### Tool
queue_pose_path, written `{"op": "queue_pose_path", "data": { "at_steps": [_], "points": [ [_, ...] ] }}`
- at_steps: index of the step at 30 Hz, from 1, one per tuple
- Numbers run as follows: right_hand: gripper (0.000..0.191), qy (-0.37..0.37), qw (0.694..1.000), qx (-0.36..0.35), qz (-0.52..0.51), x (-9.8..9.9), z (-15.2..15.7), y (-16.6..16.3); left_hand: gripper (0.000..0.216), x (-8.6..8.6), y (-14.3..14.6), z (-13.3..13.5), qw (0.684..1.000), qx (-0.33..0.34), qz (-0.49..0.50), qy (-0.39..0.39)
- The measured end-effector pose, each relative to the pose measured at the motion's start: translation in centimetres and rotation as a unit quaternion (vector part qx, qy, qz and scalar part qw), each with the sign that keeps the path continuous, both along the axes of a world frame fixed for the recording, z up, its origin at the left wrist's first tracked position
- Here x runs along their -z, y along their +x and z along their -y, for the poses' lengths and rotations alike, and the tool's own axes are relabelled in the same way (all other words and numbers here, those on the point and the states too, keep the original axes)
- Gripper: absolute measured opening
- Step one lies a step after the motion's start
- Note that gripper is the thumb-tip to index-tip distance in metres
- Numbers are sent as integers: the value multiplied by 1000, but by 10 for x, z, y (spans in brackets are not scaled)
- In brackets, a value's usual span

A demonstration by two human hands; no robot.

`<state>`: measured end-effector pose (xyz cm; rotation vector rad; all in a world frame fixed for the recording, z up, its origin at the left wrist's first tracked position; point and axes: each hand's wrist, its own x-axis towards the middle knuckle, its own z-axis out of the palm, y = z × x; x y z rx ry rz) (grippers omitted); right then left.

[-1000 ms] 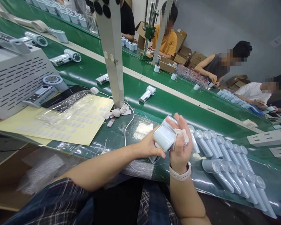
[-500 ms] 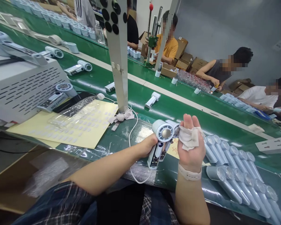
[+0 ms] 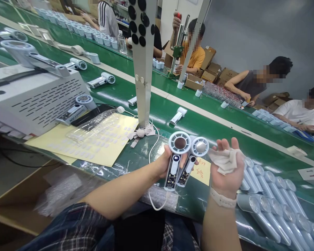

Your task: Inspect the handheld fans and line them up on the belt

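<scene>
My left hand (image 3: 164, 164) is closed round the handles of two white handheld fans (image 3: 180, 157), held side by side with their round heads up and facing me. The left fan has a dark centre and a lit display on its handle; the right one has a silvery centre. My right hand (image 3: 226, 170) is raised beside them, palm toward me, fingers spread, with a crumpled white cloth (image 3: 224, 161) lying across the palm and fingers. A pale watch band sits on my right wrist.
Rows of pale blue fans (image 3: 269, 195) lie at the right. A yellow sticker sheet (image 3: 94, 139), a white post (image 3: 143, 62), a grey vented machine (image 3: 34, 97) and a white cable are at the left. Loose fans ride the green belt (image 3: 199, 122). Several people sit across it.
My left hand turned the fans upright so both heads face me. My right hand came off them and opened, keeping the cloth. The view lifted slightly.
</scene>
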<state>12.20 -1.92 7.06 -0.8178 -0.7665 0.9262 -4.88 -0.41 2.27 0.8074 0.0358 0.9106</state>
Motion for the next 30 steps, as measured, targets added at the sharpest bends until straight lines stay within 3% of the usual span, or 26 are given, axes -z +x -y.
{"op": "queue_pose_path", "data": {
  "at_steps": [4,6,8,11,14,17,23,26,30],
  "points": [
    [52,-104,980,-11,167,36,-22,-12,75,-7,-8,0,996,-76,34,15],
    [60,-120,962,-16,245,48,-19,-17,70,-8,-9,1,993,-115,39,8],
    [57,-122,955,-88,257,54,-6,-20,68,-7,-9,0,989,-143,35,-11],
    [57,-170,925,-267,210,61,20,-25,73,-4,-8,-4,979,-198,21,-37],
    [58,-184,907,-344,158,69,41,-34,75,-2,-7,-10,961,-274,18,-44],
    [44,-148,919,-335,149,73,49,-42,74,-1,-7,-13,955,-293,24,-38],
    [36,-43,922,-238,302,65,47,-47,71,-6,-10,-18,949,-301,47,-79],
    [37,-93,937,-209,263,65,44,-47,74,-13,-13,-18,949,-302,20,-83],
    [39,-133,949,-221,181,65,42,-51,79,-17,-12,-14,953,-296,-11,-65]
  ]
}}
